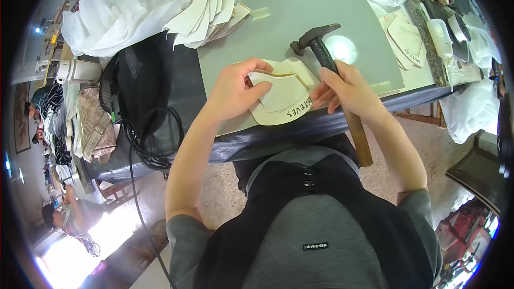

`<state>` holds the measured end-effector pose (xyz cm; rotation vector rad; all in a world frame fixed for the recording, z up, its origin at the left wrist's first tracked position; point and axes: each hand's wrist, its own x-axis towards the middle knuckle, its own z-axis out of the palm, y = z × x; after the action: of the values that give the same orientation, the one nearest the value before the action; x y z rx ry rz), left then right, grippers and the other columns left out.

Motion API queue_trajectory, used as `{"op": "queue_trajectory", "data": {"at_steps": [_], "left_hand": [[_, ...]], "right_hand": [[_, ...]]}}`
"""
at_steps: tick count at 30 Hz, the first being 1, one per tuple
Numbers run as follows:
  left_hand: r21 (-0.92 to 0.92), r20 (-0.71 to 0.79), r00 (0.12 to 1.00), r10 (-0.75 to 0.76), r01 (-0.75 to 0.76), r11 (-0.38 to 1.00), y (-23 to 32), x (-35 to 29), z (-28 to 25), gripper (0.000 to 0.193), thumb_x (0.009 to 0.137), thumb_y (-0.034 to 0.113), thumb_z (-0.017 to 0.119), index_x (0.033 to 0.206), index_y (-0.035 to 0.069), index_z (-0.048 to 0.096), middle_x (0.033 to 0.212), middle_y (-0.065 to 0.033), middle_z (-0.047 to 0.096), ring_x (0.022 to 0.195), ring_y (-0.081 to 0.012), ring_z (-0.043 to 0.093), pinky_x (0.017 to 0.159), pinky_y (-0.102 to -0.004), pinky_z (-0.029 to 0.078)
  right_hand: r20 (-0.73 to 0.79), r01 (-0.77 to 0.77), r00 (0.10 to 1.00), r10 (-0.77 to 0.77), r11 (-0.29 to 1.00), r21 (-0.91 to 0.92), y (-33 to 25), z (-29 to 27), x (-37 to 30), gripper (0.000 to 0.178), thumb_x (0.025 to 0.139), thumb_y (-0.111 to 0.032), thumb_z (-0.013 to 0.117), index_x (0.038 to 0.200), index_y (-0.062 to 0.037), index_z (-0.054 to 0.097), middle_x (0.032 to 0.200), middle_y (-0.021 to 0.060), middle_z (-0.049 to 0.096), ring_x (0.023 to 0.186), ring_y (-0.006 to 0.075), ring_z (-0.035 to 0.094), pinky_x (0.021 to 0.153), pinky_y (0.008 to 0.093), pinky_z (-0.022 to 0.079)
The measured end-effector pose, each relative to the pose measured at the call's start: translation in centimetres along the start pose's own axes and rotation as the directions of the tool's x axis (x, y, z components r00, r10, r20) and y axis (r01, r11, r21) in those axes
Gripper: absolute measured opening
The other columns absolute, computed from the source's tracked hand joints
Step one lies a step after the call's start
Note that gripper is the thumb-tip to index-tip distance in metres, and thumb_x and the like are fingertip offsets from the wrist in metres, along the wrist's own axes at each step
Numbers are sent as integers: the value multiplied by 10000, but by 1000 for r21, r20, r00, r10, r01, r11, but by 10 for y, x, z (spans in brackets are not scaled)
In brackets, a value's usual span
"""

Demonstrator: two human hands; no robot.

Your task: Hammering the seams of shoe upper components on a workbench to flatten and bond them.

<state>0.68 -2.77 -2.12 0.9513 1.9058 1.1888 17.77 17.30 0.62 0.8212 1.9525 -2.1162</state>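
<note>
My left hand (235,88) pinches the edge of a cream, curved flat piece (278,90), thumb on top and fingers at its rim. The rim looks brownish and slightly raised. Beneath lies a larger cream template (281,120) with dark markings along its near edge. My right hand (350,88) is closed round a hammer (322,51), its dark head pointing away from me and its wooden handle hanging past the table edge. The right fingertips come close to the template's right side; I cannot tell whether they touch it.
A grey-green board (342,13) covers the dark table. Stacked cream pieces (206,16) and a white plastic bag (126,13) lie at the far left. More templates (408,40) and a clear bottle (440,37) are at right. A black cable (155,152) hangs at left.
</note>
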Motion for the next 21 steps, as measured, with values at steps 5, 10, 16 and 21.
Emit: {"op": "queue_trajectory", "data": {"at_steps": [5,10,16,21], "left_hand": [[55,-30,1000,8,-6,998,5,-2,4,321,796,150,678,1088,19,650,885,-86,698,593,-111,591,579,-280,480],[306,-69,991,-111,127,943,33,-10,11,244,816,87,682,1051,31,650,928,-70,668,710,-112,609,651,-274,487],[574,-138,944,300,-171,801,18,-5,20,226,763,174,742,914,52,626,879,-83,623,889,-304,606,770,-404,484],[470,-161,960,229,-129,873,20,3,22,237,747,170,757,901,47,625,865,-80,627,905,-296,595,811,-403,460]], "right_hand": [[86,123,988,-128,990,65,-10,8,4,339,1034,-294,477,983,42,474,882,166,689,733,197,717,526,268,539],[127,48,991,-40,997,-56,-9,13,15,290,1037,-260,458,1014,29,471,900,162,689,760,200,725,526,256,530],[123,-11,992,22,996,-87,-18,16,16,253,1043,-238,437,1047,13,467,902,155,687,758,201,729,526,238,516],[132,-30,990,48,991,-130,-23,15,22,320,1035,-269,456,986,46,474,870,157,695,744,196,725,548,274,547]]}}
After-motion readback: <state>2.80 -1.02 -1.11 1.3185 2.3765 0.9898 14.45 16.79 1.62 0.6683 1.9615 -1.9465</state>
